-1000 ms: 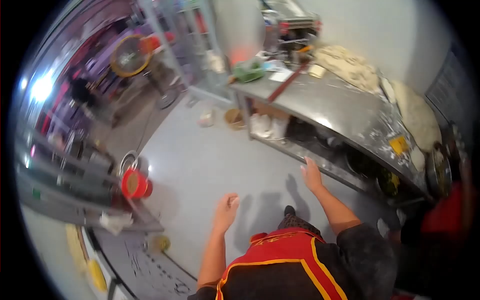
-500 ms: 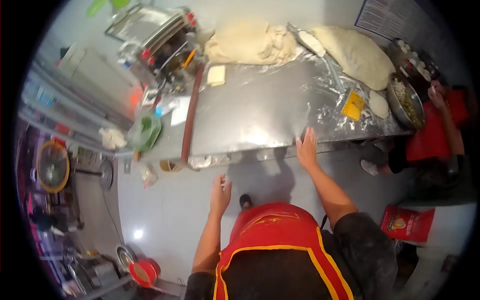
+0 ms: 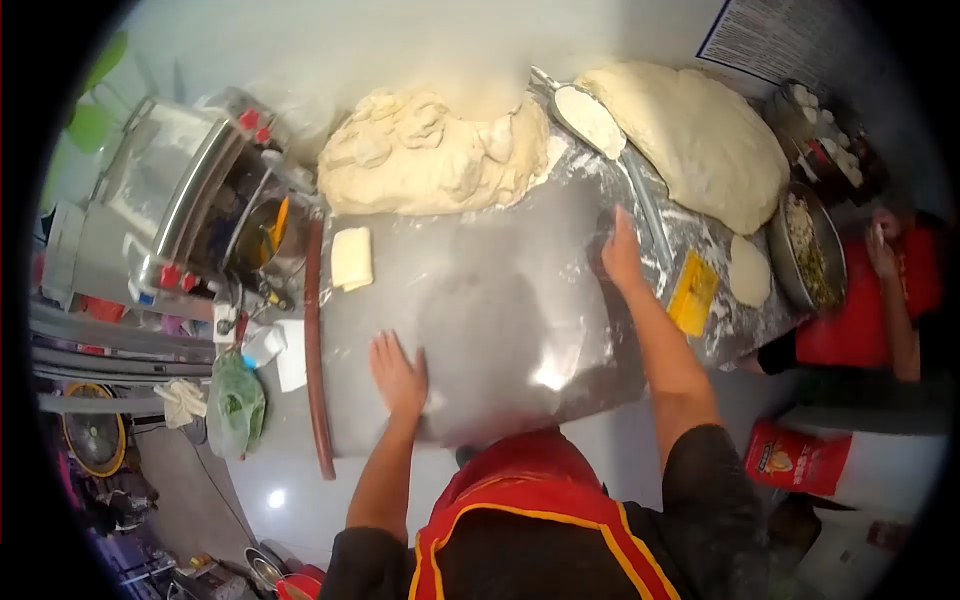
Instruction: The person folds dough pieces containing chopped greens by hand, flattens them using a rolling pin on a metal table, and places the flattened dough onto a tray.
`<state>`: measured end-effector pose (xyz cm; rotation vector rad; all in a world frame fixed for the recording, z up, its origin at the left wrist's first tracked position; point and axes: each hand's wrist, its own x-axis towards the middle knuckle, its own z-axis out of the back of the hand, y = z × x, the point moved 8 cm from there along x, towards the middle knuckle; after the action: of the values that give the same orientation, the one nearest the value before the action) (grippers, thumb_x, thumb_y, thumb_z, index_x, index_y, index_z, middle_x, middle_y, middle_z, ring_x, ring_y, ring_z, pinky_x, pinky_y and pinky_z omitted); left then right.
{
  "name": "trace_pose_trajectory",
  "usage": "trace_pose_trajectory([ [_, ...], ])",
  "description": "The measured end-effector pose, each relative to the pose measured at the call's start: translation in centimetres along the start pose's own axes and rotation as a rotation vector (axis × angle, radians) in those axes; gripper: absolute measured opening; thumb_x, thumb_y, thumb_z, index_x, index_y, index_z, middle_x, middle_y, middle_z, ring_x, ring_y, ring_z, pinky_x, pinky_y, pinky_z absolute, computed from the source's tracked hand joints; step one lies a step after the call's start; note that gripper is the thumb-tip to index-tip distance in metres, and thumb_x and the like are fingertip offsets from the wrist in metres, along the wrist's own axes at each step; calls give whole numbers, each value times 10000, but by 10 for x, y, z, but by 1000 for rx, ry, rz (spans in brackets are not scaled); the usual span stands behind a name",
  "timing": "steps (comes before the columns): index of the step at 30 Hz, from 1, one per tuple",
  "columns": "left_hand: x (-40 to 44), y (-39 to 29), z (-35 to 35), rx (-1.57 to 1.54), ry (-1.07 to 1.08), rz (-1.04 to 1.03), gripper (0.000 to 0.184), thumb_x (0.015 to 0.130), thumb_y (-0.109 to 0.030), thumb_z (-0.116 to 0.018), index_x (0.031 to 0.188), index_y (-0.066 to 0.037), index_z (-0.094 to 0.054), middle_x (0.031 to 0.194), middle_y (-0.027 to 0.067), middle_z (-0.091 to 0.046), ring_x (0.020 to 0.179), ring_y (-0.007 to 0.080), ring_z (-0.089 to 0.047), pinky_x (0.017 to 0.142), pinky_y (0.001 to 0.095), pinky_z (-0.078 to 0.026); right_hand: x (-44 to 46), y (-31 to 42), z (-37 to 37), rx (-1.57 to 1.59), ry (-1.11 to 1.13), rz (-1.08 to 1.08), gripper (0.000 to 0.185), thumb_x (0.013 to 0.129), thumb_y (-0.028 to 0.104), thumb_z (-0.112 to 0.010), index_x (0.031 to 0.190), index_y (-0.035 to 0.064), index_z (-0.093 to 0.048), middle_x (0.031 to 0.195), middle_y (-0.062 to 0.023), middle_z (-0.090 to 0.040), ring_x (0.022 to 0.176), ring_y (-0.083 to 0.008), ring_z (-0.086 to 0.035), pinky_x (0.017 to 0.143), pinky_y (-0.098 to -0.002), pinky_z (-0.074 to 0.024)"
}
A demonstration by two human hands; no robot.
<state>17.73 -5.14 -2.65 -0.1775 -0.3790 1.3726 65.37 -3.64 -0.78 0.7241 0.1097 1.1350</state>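
My left hand [image 3: 398, 377] is over the front left part of the steel table [image 3: 480, 300], fingers spread, holding nothing. Farther right, my right hand [image 3: 622, 252] is stretched out with nothing in it, just left of a flour scoop's long handle and a yellow scraper [image 3: 692, 293]. A long brown rod [image 3: 315, 350] lies left of my left hand. Beyond that hand sits a pale yellow block [image 3: 352, 259]. A lumpy mass of dough [image 3: 430, 155] rests along the back, and a smoother large dough [image 3: 695, 140] lies at the back right. The metal scoop [image 3: 590, 120] holds flour.
A metal bowl of filling [image 3: 808, 245] stands at the right edge, near another person's hands [image 3: 882, 245]. A flat dough round [image 3: 749, 272] lies beside it. At the left are a metal machine [image 3: 180, 190], a green bag [image 3: 238, 405] and white paper [image 3: 291, 355].
The view has swung from the floor and doorway round to the table, which is now close in front. Both hands have moved from over the floor to over the tabletop.
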Motion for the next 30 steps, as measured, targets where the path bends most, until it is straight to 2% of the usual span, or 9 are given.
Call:
trace_pose_trajectory([
  [8,7,-6,-2,89,50,39,569,895,-200,-576,1389,22,-401,1453,211,-382,1371,405,-298,1134,489,-230,192,-55,-35,-165,144,92,558,810,-57,-449,1368,-51,-416,1430,-260,-398,1345,-370,-366,1136,-398,-285],
  [12,8,-12,4,108,64,32,570,895,-201,-576,1389,23,-402,1444,215,-394,1366,405,-307,1133,491,-230,122,-85,-72,-260,55,107,495,881,76,-501,1349,-69,-430,1428,-258,-401,1337,-408,-365,1132,-470,-268],
  [16,13,-12,2,106,73,47,571,897,-217,-568,1388,24,-406,1436,220,-400,1362,406,-313,1135,492,-222,-21,39,-80,-334,207,218,491,908,173,-502,1358,-20,-454,1436,-250,-399,1360,-439,-327,1122,-572,-215],
  [18,10,-10,2,109,85,59,571,900,-228,-562,1387,25,-407,1434,222,-402,1361,406,-314,1137,493,-216,-103,74,-119,-97,419,425,535,879,305,-535,1314,-4,-500,1454,-239,-371,1400,-440,-230,1130,-618,-118],
  [21,7,-3,0,99,91,67,572,901,-240,-557,1385,26,-408,1431,226,-403,1360,406,-315,1138,496,-208,-125,139,-94,-159,604,675,516,897,341,-505,1313,37,-523,1454,-215,-379,1423,-415,-203,1111,-670,-89],
  [22,10,-5,0,91,86,63,572,900,-240,-558,1384,26,-409,1430,228,-404,1360,407,-315,1137,497,-208,-116,100,-97,-223,461,688,514,906,363,-495,1317,55,-528,1464,-192,-376,1417,-402,-223,1100,-675,-121],
  [24,11,-6,2,70,80,56,569,899,-241,-557,1379,28,-414,1423,232,-410,1355,409,-321,1133,501,-212,-61,47,-95,-581,404,457,545,912,397,-502,1367,99,-485,1478,-184,-362,1395,-406,-265,1067,-686,-197],
  [26,12,-5,4,48,64,48,562,900,-244,-555,1371,31,-422,1412,238,-420,1346,413,-335,1126,505,-223,-12,22,-72,-472,203,109,575,946,400,-480,1474,206,-361,1535,-171,-278,1416,-442,-197,1093,-667,-145],
  [30,14,13,5,-180,-59,50,553,886,-194,-588,1343,70,-422,1371,285,-435,1288,441,-391,1099,520,-252,-34,127,-146,-590,398,296,582,930,425,-497,1457,205,-386,1534,-169,-281,1404,-446,-221,1077,-680,-166],
])
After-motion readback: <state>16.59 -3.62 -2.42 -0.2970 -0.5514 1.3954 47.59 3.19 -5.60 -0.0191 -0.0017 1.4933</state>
